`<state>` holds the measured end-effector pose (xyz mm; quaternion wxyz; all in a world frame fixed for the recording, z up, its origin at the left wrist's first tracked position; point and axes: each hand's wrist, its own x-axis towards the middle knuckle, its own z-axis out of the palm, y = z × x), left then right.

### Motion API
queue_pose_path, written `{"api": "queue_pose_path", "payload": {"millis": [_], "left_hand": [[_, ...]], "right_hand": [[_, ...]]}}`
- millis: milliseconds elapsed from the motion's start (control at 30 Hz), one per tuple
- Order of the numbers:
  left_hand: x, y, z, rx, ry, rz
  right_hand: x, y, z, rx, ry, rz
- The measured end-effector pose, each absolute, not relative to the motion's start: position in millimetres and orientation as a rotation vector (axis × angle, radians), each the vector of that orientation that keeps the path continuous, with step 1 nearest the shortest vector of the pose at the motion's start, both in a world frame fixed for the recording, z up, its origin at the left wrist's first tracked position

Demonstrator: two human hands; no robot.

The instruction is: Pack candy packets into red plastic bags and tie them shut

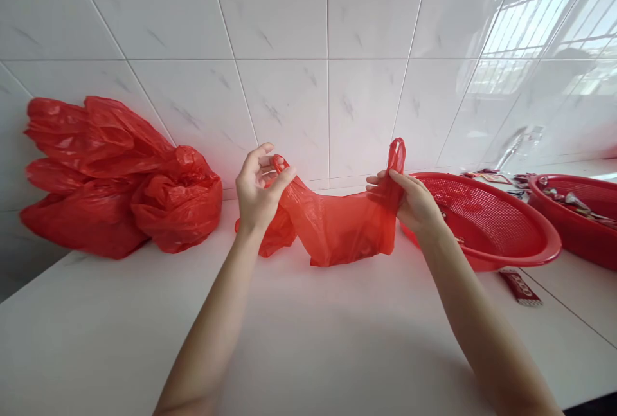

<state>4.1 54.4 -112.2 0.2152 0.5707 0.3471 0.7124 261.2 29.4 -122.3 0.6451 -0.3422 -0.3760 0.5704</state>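
Observation:
A thin red plastic bag (348,226) is stretched between my two hands, just over the white counter. My left hand (260,188) grips one of its handle loops between thumb and fingers. The other handle loop stands up from my right hand (409,197), pinched by the thumb against the fingers. Through the see-through film a darker patch shows near the bag's bottom right; what it is, I cannot make out. Behind my left wrist lies more crumpled red plastic (278,236), and I cannot tell whether it belongs to the same bag.
Full-looking red plastic bags (120,178) are heaped at the left against the tiled wall (282,11). To the right stands a red mesh basket (501,217), with a second red basket (569,223) holding small items beyond it. A small red packet (520,289) lies in front.

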Motion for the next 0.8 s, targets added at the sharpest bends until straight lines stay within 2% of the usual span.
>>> {"api": "queue_pose_path", "payload": {"millis": [100,267,433,600,800], "left_hand": [[5,66,-129,1.563,0.99,1.888],[4,76,-145,1.421,1.131,1.39],[9,76,-153,1.322,1.156,1.115],[14,72,-147,1.338,0.991,1.182],[15,64,-135,1.364,0.958,1.214]], "right_hand": [[260,30,-123,-0.791,-0.831,1.298],[261,31,-124,-0.771,-0.795,1.282],[262,32,-124,-0.792,-0.803,1.274],[271,37,-130,-0.845,-0.872,1.184],[294,40,-140,-1.143,-1.276,1.241]]}}
